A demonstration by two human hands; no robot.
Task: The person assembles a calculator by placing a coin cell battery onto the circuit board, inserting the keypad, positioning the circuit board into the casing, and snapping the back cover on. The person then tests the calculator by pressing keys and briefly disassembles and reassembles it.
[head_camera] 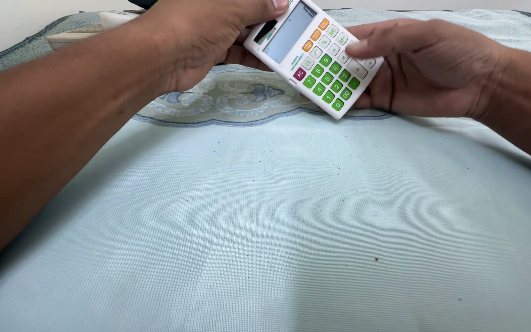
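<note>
Head view: both hands (314,55) pinch a white calculator (313,56) (top edge cut off, underside hidden).

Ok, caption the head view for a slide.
Both hands, left and right, hold a white calculator above a pale cloth.

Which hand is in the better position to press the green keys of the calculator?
Probably the right hand: its thumb already lies beside the calculator keys, while the left hand grips the top edge.

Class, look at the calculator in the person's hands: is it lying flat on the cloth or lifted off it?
Lifted. The calculator is tilted, gripped between the left hand and right hand, above the pale blue cloth.
</note>
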